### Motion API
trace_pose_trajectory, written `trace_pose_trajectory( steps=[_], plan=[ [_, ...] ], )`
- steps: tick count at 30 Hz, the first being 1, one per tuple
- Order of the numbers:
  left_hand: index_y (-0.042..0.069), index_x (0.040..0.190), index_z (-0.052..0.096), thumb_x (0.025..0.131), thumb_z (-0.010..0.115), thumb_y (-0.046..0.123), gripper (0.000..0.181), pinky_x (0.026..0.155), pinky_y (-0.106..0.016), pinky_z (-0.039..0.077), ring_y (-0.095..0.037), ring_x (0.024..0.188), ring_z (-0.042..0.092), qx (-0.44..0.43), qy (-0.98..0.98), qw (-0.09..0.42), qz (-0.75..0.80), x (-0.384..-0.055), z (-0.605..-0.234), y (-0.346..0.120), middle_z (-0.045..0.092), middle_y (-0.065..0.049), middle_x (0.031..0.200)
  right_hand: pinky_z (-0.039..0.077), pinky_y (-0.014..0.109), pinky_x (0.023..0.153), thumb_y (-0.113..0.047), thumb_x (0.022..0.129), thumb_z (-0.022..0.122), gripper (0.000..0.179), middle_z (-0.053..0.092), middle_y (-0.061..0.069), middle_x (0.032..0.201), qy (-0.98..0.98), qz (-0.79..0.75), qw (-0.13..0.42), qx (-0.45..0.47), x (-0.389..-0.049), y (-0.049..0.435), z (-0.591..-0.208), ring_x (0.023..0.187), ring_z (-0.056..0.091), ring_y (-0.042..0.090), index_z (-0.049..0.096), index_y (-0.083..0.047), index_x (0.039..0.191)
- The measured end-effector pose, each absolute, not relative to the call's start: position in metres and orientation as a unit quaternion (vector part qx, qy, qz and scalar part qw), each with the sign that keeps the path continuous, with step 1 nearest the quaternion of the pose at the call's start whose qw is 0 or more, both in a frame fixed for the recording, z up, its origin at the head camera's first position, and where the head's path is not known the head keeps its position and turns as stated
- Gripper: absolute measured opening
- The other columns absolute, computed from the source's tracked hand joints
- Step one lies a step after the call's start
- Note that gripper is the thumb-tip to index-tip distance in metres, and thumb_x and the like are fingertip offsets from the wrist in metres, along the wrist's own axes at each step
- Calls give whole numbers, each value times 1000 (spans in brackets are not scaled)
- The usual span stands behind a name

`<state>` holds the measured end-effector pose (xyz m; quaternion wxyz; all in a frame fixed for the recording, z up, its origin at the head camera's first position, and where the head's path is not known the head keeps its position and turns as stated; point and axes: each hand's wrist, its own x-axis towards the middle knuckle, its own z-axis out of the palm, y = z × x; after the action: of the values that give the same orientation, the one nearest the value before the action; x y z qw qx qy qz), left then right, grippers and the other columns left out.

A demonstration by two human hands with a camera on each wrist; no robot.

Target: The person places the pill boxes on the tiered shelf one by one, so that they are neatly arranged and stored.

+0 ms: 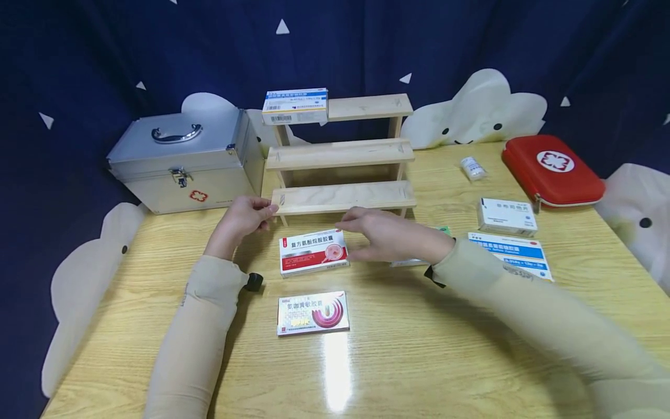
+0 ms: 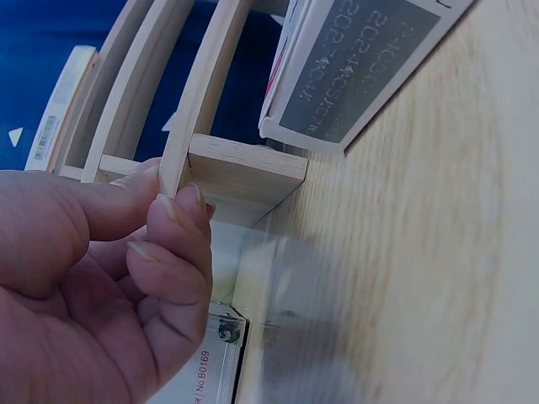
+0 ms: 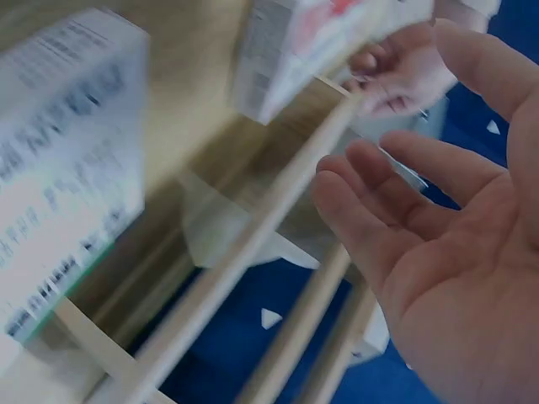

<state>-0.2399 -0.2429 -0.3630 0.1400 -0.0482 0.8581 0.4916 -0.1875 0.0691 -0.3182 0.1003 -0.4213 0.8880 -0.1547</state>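
My left hand pinches the left end of the lowest step of a three-tier wooden rack; the left wrist view shows thumb and fingertips on the board's edge. My right hand hovers in front of the rack with fingers spread and relaxed, holding nothing. Just left of its fingertips lies a red and white medicine box. Nearer to me is a silvery medicine box with a pink swirl. Another box with a green corner is mostly hidden under my right wrist.
A blue and white medicine box sits on the rack's top step. At left stands a metal case. On the right are a red zipped pouch, a small white bottle, a white box and a blue-striped box.
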Motion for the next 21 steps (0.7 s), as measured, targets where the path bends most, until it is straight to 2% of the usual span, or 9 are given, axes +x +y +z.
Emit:
trace_pose_trajectory(
  steps=[7,15,21],
  plan=[
    [-6,126,59,104,55,19,34,65,-25,49,-22,78,59,-46,857,137,495,-240,-364,-243,61,-21,107,45,36,101,-33,87,78,71,50,13,137,891,-141,111,-418,-189,60,-341,120,54,22,50,3,142],
    [-5,127,59,103,55,21,35,64,-26,48,-22,77,58,-45,856,137,497,-240,-365,-243,61,-21,108,46,33,98,-40,82,82,75,49,14,135,903,-105,108,-402,-194,47,-347,116,53,23,53,1,137],
    [-6,129,57,104,54,19,36,74,-32,52,-23,80,58,-44,854,139,500,-239,-363,-243,61,-22,110,44,34,100,-43,79,84,86,46,12,138,916,-87,148,-363,-197,40,-346,118,51,22,46,-1,145]
  ],
)
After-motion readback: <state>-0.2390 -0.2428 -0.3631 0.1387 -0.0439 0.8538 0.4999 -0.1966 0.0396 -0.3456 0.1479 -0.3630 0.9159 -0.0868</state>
